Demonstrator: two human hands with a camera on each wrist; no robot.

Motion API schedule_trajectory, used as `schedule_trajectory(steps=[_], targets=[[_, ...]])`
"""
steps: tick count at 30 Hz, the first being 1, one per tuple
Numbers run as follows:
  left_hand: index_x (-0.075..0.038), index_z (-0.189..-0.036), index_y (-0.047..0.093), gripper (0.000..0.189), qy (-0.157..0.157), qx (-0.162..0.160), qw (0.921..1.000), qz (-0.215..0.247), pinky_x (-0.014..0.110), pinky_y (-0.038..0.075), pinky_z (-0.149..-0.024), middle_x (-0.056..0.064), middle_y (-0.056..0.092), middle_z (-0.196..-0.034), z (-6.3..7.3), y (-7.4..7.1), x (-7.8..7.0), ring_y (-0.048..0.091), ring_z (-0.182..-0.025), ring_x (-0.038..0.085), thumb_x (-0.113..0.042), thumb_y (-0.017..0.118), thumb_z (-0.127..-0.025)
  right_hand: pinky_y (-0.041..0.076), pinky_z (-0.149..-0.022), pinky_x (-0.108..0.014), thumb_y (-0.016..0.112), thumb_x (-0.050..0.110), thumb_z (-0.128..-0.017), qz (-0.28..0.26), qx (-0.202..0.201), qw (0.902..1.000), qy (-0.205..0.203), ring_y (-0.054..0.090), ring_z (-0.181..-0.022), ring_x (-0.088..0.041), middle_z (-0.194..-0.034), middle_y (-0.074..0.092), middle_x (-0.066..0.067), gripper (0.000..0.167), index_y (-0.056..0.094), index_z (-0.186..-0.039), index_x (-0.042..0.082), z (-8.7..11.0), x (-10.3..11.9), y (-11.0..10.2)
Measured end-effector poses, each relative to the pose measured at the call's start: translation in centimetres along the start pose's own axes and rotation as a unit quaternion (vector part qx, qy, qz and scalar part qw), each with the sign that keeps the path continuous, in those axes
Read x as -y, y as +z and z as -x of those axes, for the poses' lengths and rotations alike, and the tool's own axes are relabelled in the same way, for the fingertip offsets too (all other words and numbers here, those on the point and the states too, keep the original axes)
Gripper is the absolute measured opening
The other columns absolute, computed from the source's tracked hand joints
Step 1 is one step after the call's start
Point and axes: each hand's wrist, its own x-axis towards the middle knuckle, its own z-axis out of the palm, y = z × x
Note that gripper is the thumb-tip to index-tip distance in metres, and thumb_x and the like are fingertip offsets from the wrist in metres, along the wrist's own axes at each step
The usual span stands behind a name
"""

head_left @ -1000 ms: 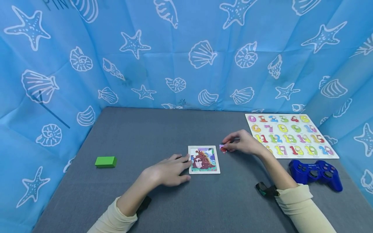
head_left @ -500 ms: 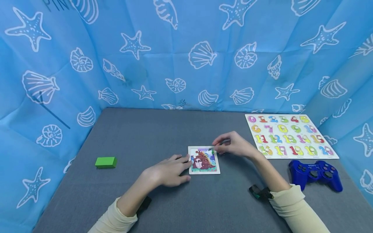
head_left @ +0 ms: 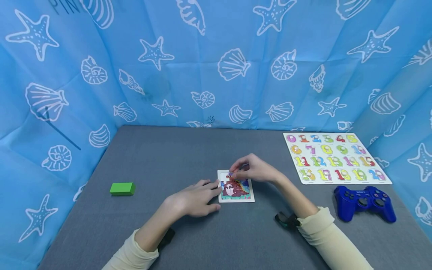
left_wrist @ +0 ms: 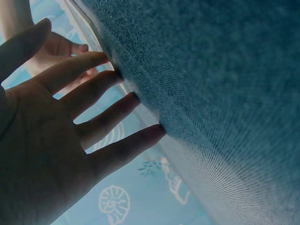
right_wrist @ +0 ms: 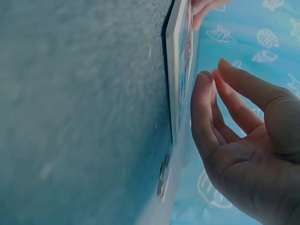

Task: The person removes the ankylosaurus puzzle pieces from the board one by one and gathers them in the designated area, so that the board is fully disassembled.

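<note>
With the square, white-rimmed jigsaw puzzle with its red-brown, spiky-backed figure [head_left: 234, 190] as our clock's centre and twelve pointing away from the person, we find it lying flat on the dark grey cloth-covered table [head_left: 168, 157]. The bare left hand [head_left: 195, 199] comes in from eight o'clock. Its fingers are straight and spread wide, the tips on the rim at nine o'clock, gripping nothing.

The bare right hand [head_left: 255, 169] reaches in from two o'clock. Its thumb and fingers are bent together, leaving a very narrow gap, over the puzzle's upper part near twelve o'clock. We cannot tell whether a piece is pinched there, nor whether the tips touch the puzzle.

Well out at nine o'clock we see the green rectangular block [head_left: 122, 189]; between two and three, the white board of colourful numbers [head_left: 341, 182]; just past three, the glossy blue game controller [head_left: 364, 203]. Behind the table at twelve hangs the blue fabric curtain printed with white shells and starfish [head_left: 189, 77]. Cream sleeves [head_left: 332, 236] cover both forearms.
</note>
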Motion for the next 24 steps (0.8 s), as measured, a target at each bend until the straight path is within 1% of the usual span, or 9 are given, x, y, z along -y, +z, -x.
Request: schedule_trajectory(steps=[2, 5, 9, 12, 18, 24], targets=[[-0.022, -0.169, 0.041, 0.065, 0.000, -0.001, 1.0000, 0.000, 0.063, 0.030, -0.133, 0.000, 0.026, -0.182, 0.0, 0.0, 0.0, 0.021, -0.171, 0.030, -0.047, 0.058, -0.112, 0.062, -0.080, -0.026, 0.075, 0.010, -0.102, -0.003, 0.011, 0.9999, 0.000, 0.073, -0.093, -0.017, -0.111, 0.081, -0.015, 0.021, 0.079, -0.119, -0.001, -0.5, 0.1, 0.2], [-0.022, -0.169, 0.041, 0.064, 0.001, 0.000, 1.0000, 0.000, 0.063, 0.030, -0.133, -0.001, 0.026, -0.182, 0.0, 0.0, 0.1, 0.022, -0.171, 0.030, -0.046, 0.057, -0.112, 0.061, -0.076, -0.025, 0.074, 0.010, -0.102, 0.003, 0.028, 0.9996, 0.001, 0.071, -0.086, -0.015, -0.103, 0.080, -0.013, 0.021, 0.079, -0.119, -0.002, -1.2, 0.1, 0.4], [-0.022, -0.170, 0.040, 0.064, 0.004, 0.000, 1.0000, -0.003, 0.063, 0.031, -0.133, -0.001, 0.026, -0.182, 0.0, 0.1, 0.2, 0.022, -0.170, 0.030, -0.046, 0.057, -0.112, 0.054, -0.073, -0.022, 0.075, 0.010, -0.101, 0.026, 0.038, 0.9989, 0.001, 0.063, -0.080, -0.011, -0.092, 0.074, -0.007, 0.019, 0.080, -0.116, 0.000, -1.8, -0.1, 0.6], [-0.022, -0.170, 0.040, 0.065, 0.006, 0.000, 1.0000, -0.006, 0.062, 0.031, -0.133, 0.000, 0.026, -0.182, -0.1, 0.1, 0.2, 0.022, -0.171, 0.030, -0.047, 0.056, -0.112, 0.050, -0.070, -0.021, 0.076, 0.009, -0.101, 0.041, 0.035, 0.9985, 0.006, 0.058, -0.077, -0.011, -0.088, 0.071, -0.004, 0.015, 0.081, -0.112, 0.001, -2.0, -0.2, 0.8], [-0.021, -0.170, 0.040, 0.065, 0.007, 0.001, 1.0000, -0.006, 0.062, 0.030, -0.134, 0.000, 0.026, -0.183, -0.1, 0.0, 0.2, 0.022, -0.171, 0.030, -0.046, 0.057, -0.112, 0.048, -0.068, -0.020, 0.076, 0.008, -0.100, 0.046, 0.037, 0.9981, 0.016, 0.057, -0.076, -0.010, -0.086, 0.068, -0.002, 0.012, 0.081, -0.109, 0.001, -2.1, 0.1, 1.0], [-0.022, -0.170, 0.039, 0.065, 0.007, 0.003, 1.0000, -0.004, 0.062, 0.029, -0.134, -0.001, 0.025, -0.183, -0.1, 0.0, 0.2, 0.021, -0.171, 0.030, -0.046, 0.056, -0.113, 0.048, -0.069, -0.020, 0.076, 0.007, -0.100, 0.049, 0.040, 0.9979, 0.014, 0.057, -0.077, -0.010, -0.087, 0.067, -0.001, 0.011, 0.080, -0.108, 0.001, -2.0, 0.2, 1.0]])
